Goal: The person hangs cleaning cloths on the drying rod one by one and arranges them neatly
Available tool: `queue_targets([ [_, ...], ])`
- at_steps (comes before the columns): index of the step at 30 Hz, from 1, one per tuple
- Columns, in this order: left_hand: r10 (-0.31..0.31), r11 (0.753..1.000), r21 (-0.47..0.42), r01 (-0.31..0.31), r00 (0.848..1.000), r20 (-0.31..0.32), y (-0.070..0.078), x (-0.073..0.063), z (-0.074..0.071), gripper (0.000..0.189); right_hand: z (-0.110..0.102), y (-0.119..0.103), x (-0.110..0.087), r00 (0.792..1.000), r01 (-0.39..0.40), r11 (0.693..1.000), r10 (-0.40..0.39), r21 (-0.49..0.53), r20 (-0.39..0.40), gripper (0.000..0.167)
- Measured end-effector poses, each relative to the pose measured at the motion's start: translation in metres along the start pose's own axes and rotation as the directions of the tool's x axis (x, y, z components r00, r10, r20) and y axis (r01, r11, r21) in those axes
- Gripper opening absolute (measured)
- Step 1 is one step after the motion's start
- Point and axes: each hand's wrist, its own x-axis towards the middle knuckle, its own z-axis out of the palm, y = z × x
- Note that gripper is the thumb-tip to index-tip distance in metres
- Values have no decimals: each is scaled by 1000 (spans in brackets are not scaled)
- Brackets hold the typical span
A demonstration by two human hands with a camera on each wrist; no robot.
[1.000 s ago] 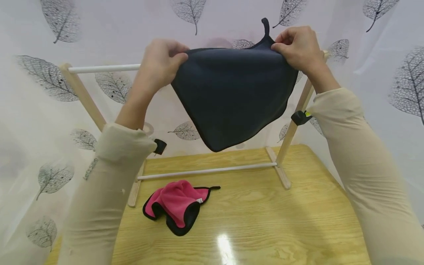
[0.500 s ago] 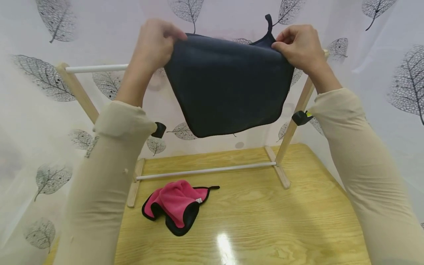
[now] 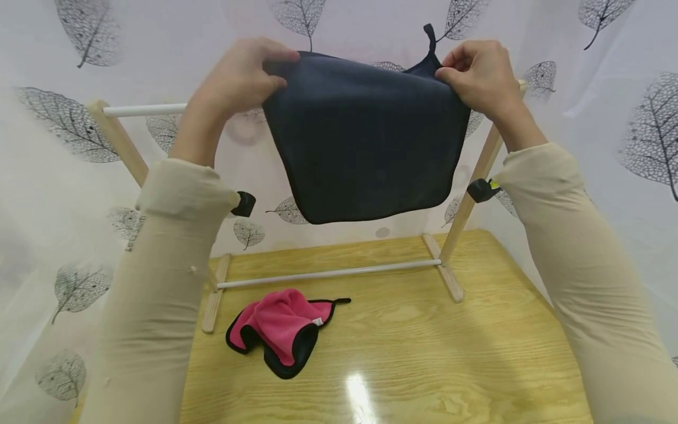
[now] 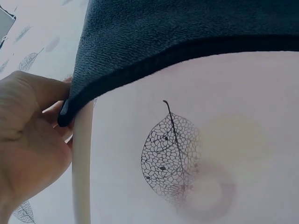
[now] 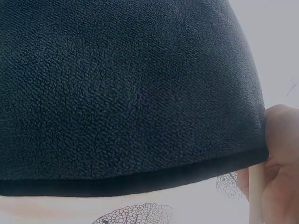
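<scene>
A dark navy towel (image 3: 365,141) with black edging hangs folded across the top rod (image 3: 145,110) of a wooden rack. My left hand (image 3: 241,76) grips its upper left edge, index finger along the fold and thumb below. In the left wrist view, that hand (image 4: 32,130) is at the towel's bound edge, beside the pale rod (image 4: 82,163). My right hand (image 3: 479,73) pinches the upper right part near a small hanging loop (image 3: 429,36). The right wrist view shows the fuzzy side (image 5: 131,93) of the towel, the right-hand fingers partly hidden behind its corner.
A crumpled pink towel (image 3: 281,321) with black trim lies on the wooden table (image 3: 413,359), in front of the rack's lower rod (image 3: 328,274). The rack's wooden right leg (image 3: 466,212) stands behind my right wrist. A leaf-patterned curtain (image 3: 53,194) hangs behind.
My left hand has moved up and slightly left, raising and spreading the navy towel's left side; its lower edge now hangs flatter. My right hand has hardly moved.
</scene>
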Motion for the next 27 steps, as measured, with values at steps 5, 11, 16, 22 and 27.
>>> queue_targets([
  [5,14,1000,16,-15,999,34,-3,0,2,56,1,0,-1,1000,-6,1000,6,13,4,7],
  [11,-5,999,40,3,999,37,-5,2,6,55,3,-2,-1,1000,-3,1000,3,8,-2,8],
  [16,-53,996,74,49,998,42,-9,0,3,51,5,-4,0,1000,0,1000,0,-1,-10,12],
  [22,-189,981,59,187,982,13,-12,-5,3,45,4,-4,0,1000,-3,1000,3,-15,-9,26],
  [27,-221,970,84,230,970,-102,-10,-6,13,43,1,-4,0,1000,-31,1000,31,-6,-7,24],
])
